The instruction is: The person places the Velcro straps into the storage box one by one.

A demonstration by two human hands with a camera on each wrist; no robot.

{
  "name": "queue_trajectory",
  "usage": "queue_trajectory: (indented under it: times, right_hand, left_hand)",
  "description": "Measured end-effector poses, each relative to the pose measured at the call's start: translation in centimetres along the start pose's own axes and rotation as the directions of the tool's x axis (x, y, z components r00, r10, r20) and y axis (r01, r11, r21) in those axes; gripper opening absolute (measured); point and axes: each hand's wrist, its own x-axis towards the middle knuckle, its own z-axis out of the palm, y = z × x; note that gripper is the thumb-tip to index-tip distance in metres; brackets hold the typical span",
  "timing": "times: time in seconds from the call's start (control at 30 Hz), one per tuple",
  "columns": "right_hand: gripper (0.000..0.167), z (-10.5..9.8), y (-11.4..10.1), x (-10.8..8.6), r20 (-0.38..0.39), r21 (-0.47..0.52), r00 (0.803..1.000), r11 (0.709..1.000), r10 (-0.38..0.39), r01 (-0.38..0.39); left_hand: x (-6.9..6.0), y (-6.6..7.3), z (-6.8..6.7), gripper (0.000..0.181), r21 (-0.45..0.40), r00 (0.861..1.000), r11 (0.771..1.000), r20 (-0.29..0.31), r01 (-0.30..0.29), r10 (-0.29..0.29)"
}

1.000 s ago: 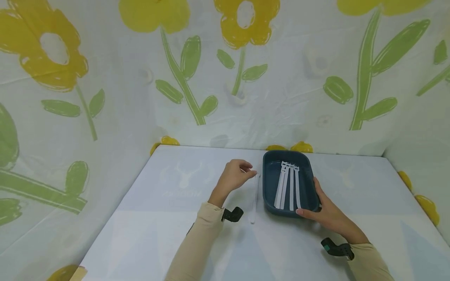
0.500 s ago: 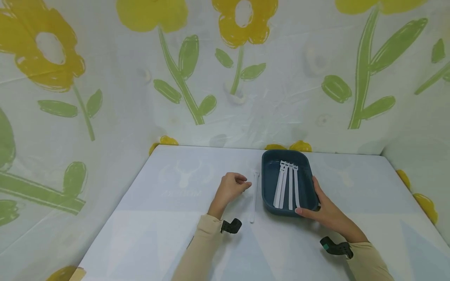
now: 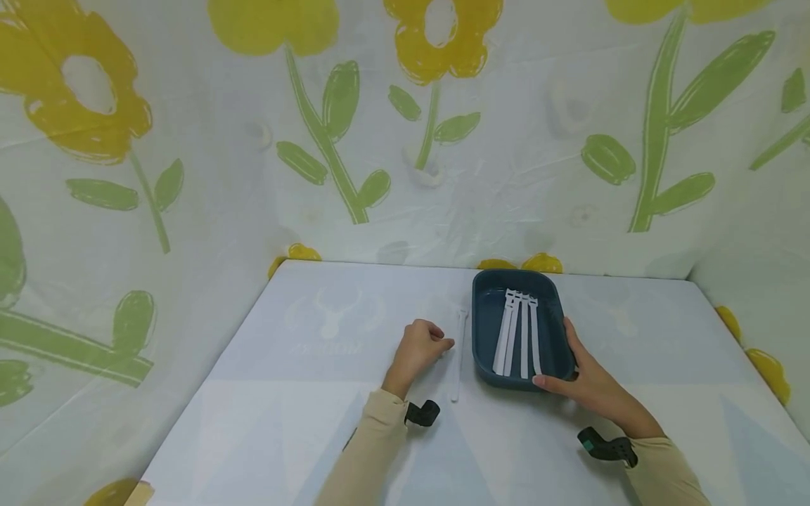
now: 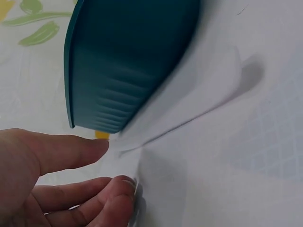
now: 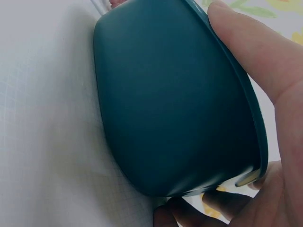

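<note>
A dark teal tray (image 3: 482, 281) stands on the table with several narrow white strips (image 3: 524, 337), slotted at their far ends, lying lengthwise inside. My right hand (image 3: 595, 386) grips its near right corner, thumb over the rim and fingers against the outer side, as the right wrist view confirms. Another white strip (image 3: 458, 362) lies on the tabletop just left of the tray. Beside that strip hovers my left hand (image 3: 418, 351), fingers loosely bent. In the left wrist view its thumb (image 4: 80, 150) stays apart from the curled fingers (image 4: 113, 201), and the gap between them holds nothing visible.
A white table (image 3: 304, 422) with faint printed shapes carries everything. Behind it and at both sides hangs a white curtain (image 3: 506, 140) with yellow flowers. Each wrist wears a black camera (image 3: 422, 413).
My left hand has drawn back toward me from the loose strip's far end to beside its middle. The strip, the tray and my right hand have stayed in place.
</note>
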Motion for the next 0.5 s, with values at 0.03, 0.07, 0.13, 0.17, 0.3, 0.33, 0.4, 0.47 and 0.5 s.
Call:
queue_trajectory:
  times: [0.03,0.07,0.13,0.17,0.3,0.33,0.4,0.47,0.5]
  right_hand:
    - [0.129,0.0,0.0,0.0,0.0,-0.001,1.0,1.0,-0.001,0.001]
    - [0.129,0.0,0.0,0.0,-0.001,-0.004,1.0,1.0,0.001,-0.001]
    - [0.128,0.0,0.1,0.1,0.001,-0.009,1.0,1.0,0.004,-0.004]
    - [0.128,0.0,0.1,0.1,0.002,-0.01,1.0,1.0,0.007,-0.007]
    - [0.129,-0.1,0.1,0.1,0.007,-0.007,1.0,1.0,0.015,-0.015]
    - [0.129,-0.1,0.1,0.0,0.008,-0.005,1.0,1.0,0.016,-0.016]
    - [0.128,-0.1,0.2,0.1,0.009,-0.001,1.0,1.0,0.013,-0.013]
    - [0.128,0.0,0.2,0.1,0.012,0.004,1.0,1.0,0.008,-0.008]
    - [0.128,0.0,0.3,0.1,0.012,0.005,1.0,1.0,0.006,-0.006]
  left_hand:
    - [0.0,0.0,0.1,0.029,0.011,1.0,1.0,0.003,0.003,-0.003]
    - [0.0,0.1,0.1,0.029,0.023,1.0,1.0,0.004,0.007,-0.008]
    - [-0.1,0.3,0.2,0.029,0.047,1.0,0.999,0.001,0.016,-0.016]
    - [-0.2,0.4,0.3,0.029,0.052,1.0,0.998,-0.002,0.017,-0.017]
    - [-0.4,0.9,0.5,0.029,0.085,1.0,0.996,-0.013,0.017,-0.016]
    - [-0.5,1.0,0.6,0.029,0.097,1.0,0.995,-0.015,0.017,-0.016]
    - [-0.5,1.1,0.7,0.03,0.122,1.0,0.992,-0.017,0.016,-0.014]
    - [-0.6,1.1,0.9,0.03,0.143,1.0,0.99,-0.02,0.016,-0.013]
    - [-0.6,1.1,1.0,0.031,0.148,1.0,0.989,-0.024,0.017,-0.013]
